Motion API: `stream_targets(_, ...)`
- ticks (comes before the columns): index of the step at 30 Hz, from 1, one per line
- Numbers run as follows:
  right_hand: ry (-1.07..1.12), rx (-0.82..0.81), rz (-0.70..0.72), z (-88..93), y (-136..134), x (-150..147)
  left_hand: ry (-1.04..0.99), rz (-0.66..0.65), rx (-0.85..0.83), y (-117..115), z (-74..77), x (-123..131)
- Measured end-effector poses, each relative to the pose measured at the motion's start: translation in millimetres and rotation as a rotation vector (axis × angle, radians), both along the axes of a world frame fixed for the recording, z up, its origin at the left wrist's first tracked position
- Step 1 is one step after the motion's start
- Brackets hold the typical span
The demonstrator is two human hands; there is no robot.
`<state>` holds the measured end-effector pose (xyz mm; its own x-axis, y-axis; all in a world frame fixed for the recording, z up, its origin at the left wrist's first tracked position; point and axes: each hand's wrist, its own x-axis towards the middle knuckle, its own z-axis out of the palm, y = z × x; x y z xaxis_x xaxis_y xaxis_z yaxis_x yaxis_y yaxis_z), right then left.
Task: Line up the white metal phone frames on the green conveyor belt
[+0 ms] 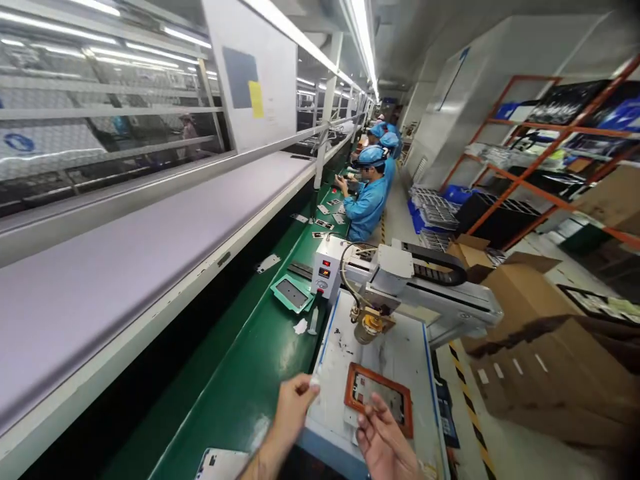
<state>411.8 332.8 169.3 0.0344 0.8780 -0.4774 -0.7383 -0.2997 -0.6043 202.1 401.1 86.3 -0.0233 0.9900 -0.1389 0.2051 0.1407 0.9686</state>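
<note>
My left hand [294,408] is low in the view at the left edge of a white machine bed [400,353]; its fingers are pinched on a small white piece I cannot make out. My right hand [383,437] hovers palm up with fingers spread, just in front of an orange-brown fixture frame [379,398] that holds a grey phone part. Above the bed hangs a dispensing head [369,325] with a brass tip on a white gantry arm [425,283].
A green conveyor belt [250,373] runs away on the left, carrying a green tray [293,293] and small parts. A white control box [327,267] stands at the bed's far corner. Workers in blue [369,197] sit further along. Cardboard boxes [540,353] and orange racks [550,153] fill the right.
</note>
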Motion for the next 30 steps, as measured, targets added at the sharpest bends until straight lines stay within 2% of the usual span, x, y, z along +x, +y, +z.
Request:
stream_targets(3,-0.006,0.129,0.018,25.2,15,-23,-0.190,-0.017,0.145,-36,44.2,29)
stream_targets(6,-0.047,0.206,0.034,38.6,26,-42,-0.373,0.092,0.291,-45,75.4,39)
stream_targets(10,-0.127,0.291,0.028,39.1,36,-57,-0.310,0.187,0.430,-36,101.1,36)
stream_targets(13,-0.217,0.346,0.028,33.9,44,-60,-0.156,0.208,0.410,-33,113.5,30)
stream_targets(15,-0.275,0.377,0.047,33.8,46,-62,-0.105,0.228,0.369,-34,118.1,28)
stream_targets(17,-0.297,0.416,0.033,38.8,45,-66,-0.164,0.243,0.331,-34,119.1,28)
stream_targets(20,-0.240,0.433,0.027,52.1,41,-75,-0.427,0.206,0.246,-34,116.1,31)
stream_targets(22,-0.145,0.390,0.091,59.2,38,-79,-0.585,0.193,0.193,-33,113.5,33)
stream_targets(25,0.029,0.305,0.177,62.2,35,-81,-0.714,0.217,0.127,-33,111.6,32)
stream_targets(27,0.093,0.265,0.191,60.0,35,-80,-0.741,0.246,0.090,-35,110.9,28)
stream_targets(30,0.065,0.239,0.179,52.8,39,-77,-0.635,0.290,0.109,-39,102.3,20)
